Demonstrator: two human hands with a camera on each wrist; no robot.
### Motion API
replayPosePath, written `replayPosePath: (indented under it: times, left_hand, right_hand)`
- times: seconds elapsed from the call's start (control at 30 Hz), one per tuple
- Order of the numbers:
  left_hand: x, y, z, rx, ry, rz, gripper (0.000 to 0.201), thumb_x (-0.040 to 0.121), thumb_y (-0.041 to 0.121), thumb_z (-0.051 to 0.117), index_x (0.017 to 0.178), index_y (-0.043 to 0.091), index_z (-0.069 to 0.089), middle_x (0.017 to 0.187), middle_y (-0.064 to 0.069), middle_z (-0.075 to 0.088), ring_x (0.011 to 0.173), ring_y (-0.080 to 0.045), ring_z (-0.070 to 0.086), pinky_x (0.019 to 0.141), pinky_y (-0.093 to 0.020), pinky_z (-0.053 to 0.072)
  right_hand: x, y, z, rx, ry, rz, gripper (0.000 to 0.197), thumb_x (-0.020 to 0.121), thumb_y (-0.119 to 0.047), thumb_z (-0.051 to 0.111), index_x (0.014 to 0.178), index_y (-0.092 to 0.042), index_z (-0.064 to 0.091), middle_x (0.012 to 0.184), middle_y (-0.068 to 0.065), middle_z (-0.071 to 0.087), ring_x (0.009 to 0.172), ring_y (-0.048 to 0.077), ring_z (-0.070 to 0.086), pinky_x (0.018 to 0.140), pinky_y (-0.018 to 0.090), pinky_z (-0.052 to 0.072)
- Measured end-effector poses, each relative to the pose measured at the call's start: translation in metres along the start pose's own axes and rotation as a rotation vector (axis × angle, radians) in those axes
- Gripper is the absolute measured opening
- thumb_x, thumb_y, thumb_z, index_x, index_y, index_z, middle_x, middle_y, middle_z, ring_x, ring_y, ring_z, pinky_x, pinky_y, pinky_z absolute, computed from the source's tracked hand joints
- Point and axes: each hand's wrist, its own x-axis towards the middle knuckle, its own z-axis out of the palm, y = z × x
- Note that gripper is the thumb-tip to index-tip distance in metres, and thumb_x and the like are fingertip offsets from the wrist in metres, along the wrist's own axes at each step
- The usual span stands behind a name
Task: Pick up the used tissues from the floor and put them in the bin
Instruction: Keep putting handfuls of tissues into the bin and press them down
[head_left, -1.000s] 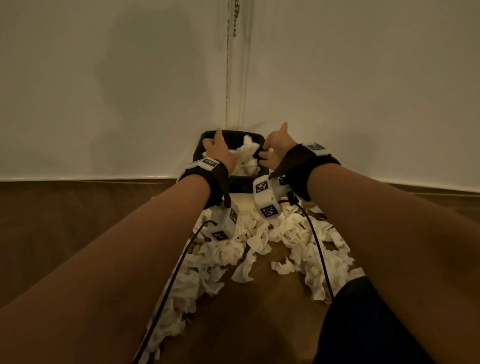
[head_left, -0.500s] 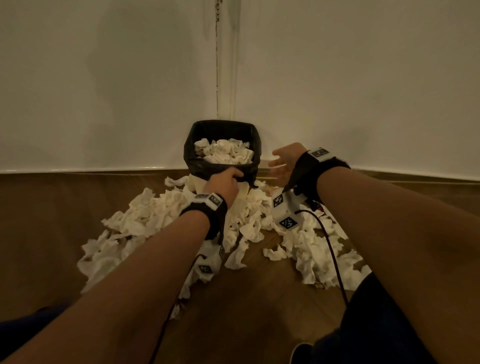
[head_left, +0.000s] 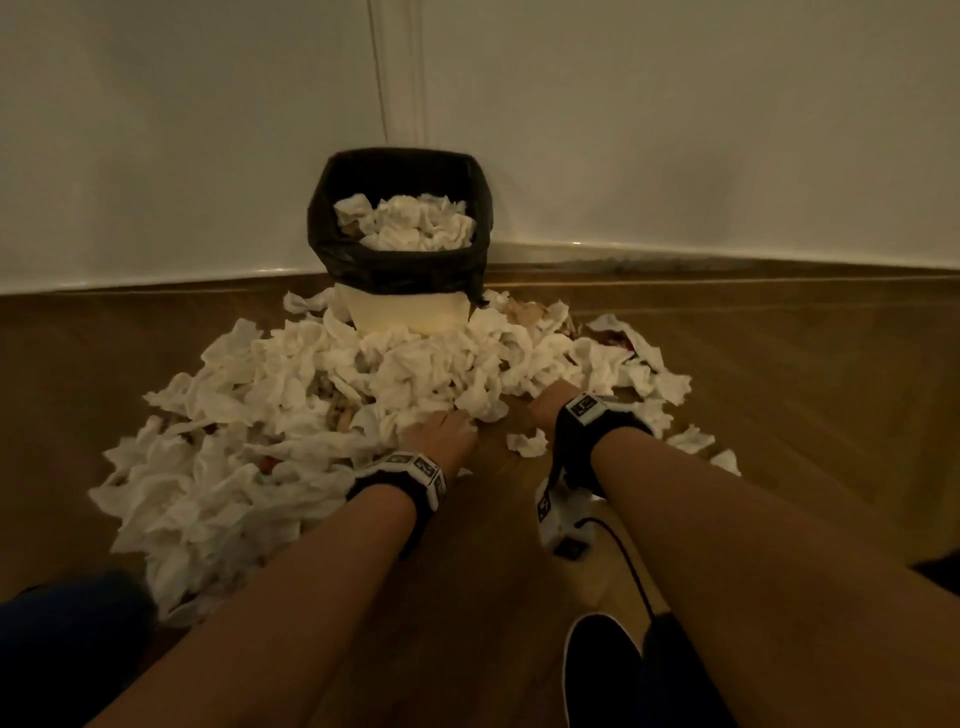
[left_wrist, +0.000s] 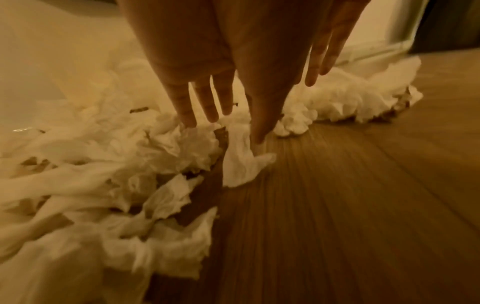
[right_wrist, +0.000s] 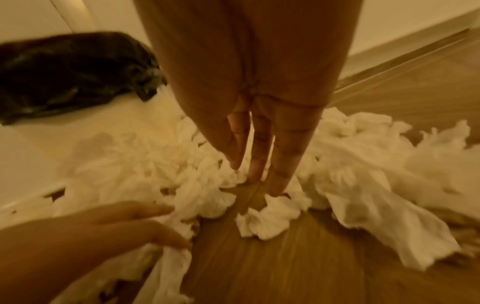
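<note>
Left hand: reaching into the tissues heaped in front of the bin, grip spread, fingers straight, pinching nothing.
Right hand: pressing down at the heap's edge, near side of the bin, grip spread, holding nothing.
Bin: already heaping with tissue.
Risk: probably overflowing, light wads slipping from loose scoops back onto the floor.

In the head view the heap of tissues hides the foot of the bin and the fingertips of both the left hand and right hand. Both wrist views are smeared; beside the bin, single tissues cannot be told apart.
</note>
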Motion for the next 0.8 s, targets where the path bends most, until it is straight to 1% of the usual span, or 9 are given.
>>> replayPosePath:
  times: [0.07, 0.13, 0.27, 0.4, 0.47, 0.6, 0.67, 0.73, 0.8]
  left_hand:
    - [0.004, -0.001, 0.009, 0.026, -0.009, -0.002, 0.047, 0.096, 0.03, 0.048, 0.14, 0.022, 0.032, 0.157, -0.003, 0.005, 0.141, -0.029, 0.017, 0.108, -0.046, 0.029]
    - [0.008, -0.003, 0.017, 0.031, -0.043, 0.007, 0.049, 0.095, 0.029, 0.049, 0.14, 0.022, 0.03, 0.156, -0.004, 0.007, 0.139, -0.031, 0.021, 0.107, -0.046, 0.032]
    - [0.015, -0.002, 0.024, -0.016, 0.004, 0.037, 0.037, 0.097, 0.026, 0.042, 0.132, 0.014, 0.038, 0.141, -0.012, 0.034, 0.124, -0.031, 0.041, 0.1, -0.043, 0.04]
    - [0.018, 0.002, 0.027, -0.07, 0.075, 0.051, 0.033, 0.099, 0.026, 0.031, 0.123, 0.009, 0.047, 0.127, -0.013, 0.051, 0.113, -0.03, 0.051, 0.089, -0.037, 0.041]
    - [0.017, 0.0, 0.026, -0.017, 0.072, 0.074, 0.03, 0.099, 0.023, 0.034, 0.12, 0.01, 0.049, 0.123, -0.013, 0.053, 0.107, -0.03, 0.054, 0.085, -0.037, 0.042]
    - [0.013, -0.003, 0.029, -0.081, 0.034, 0.09, 0.039, 0.096, 0.018, 0.042, 0.134, 0.019, 0.034, 0.133, -0.009, 0.044, 0.111, -0.028, 0.052, 0.086, -0.038, 0.045]
    - [0.012, -0.004, 0.031, -0.047, 0.029, 0.067, 0.049, 0.096, 0.016, 0.043, 0.142, 0.021, 0.027, 0.138, -0.009, 0.04, 0.116, -0.03, 0.05, 0.09, -0.038, 0.045]
    - [0.014, -0.004, 0.033, 0.052, 0.034, 0.092, 0.049, 0.095, 0.016, 0.046, 0.141, 0.018, 0.029, 0.134, -0.012, 0.041, 0.115, -0.032, 0.05, 0.089, -0.039, 0.045]
    - [0.017, -0.004, 0.036, 0.138, 0.015, 0.141, 0.048, 0.092, 0.018, 0.051, 0.137, 0.015, 0.034, 0.13, -0.013, 0.043, 0.113, -0.033, 0.052, 0.087, -0.039, 0.045]
  right_hand:
    - [0.006, 0.005, 0.015, -0.12, -0.001, 0.01, 0.022, 0.094, -0.022, 0.048, 0.11, -0.011, 0.059, 0.112, 0.013, 0.057, 0.099, 0.029, 0.057, 0.081, 0.035, 0.047]
    - [0.012, 0.008, 0.029, -0.139, -0.002, -0.007, 0.025, 0.095, -0.022, 0.048, 0.116, -0.013, 0.058, 0.125, 0.012, 0.056, 0.107, 0.03, 0.056, 0.086, 0.036, 0.047]
    - [0.02, 0.01, 0.046, -0.197, 0.027, -0.027, 0.039, 0.094, -0.034, 0.049, 0.13, -0.017, 0.05, 0.139, 0.011, 0.044, 0.124, 0.033, 0.045, 0.1, 0.039, 0.04]
    - [0.02, 0.014, 0.064, -0.272, -0.008, 0.003, 0.041, 0.095, -0.04, 0.043, 0.127, -0.014, 0.051, 0.146, 0.018, 0.029, 0.132, 0.039, 0.032, 0.11, 0.045, 0.031]
    - [0.018, 0.016, 0.069, -0.306, -0.033, -0.013, 0.042, 0.093, -0.041, 0.05, 0.122, -0.011, 0.053, 0.141, 0.019, 0.037, 0.128, 0.039, 0.038, 0.107, 0.046, 0.036]
    - [0.016, 0.017, 0.076, -0.263, -0.047, -0.048, 0.032, 0.091, -0.027, 0.057, 0.112, -0.002, 0.059, 0.122, 0.018, 0.056, 0.11, 0.032, 0.055, 0.09, 0.035, 0.045]
    - [0.015, 0.015, 0.075, -0.218, -0.049, -0.045, 0.027, 0.093, -0.02, 0.053, 0.112, -0.002, 0.059, 0.121, 0.017, 0.058, 0.109, 0.032, 0.057, 0.086, 0.034, 0.046]
    - [0.013, 0.011, 0.075, -0.199, -0.024, -0.042, 0.026, 0.097, -0.015, 0.045, 0.116, -0.003, 0.058, 0.124, 0.016, 0.056, 0.112, 0.031, 0.056, 0.089, 0.033, 0.045]
    - [0.011, 0.008, 0.075, -0.177, -0.006, -0.044, 0.025, 0.098, -0.011, 0.039, 0.106, -0.003, 0.061, 0.122, 0.016, 0.058, 0.111, 0.031, 0.057, 0.084, 0.031, 0.044]
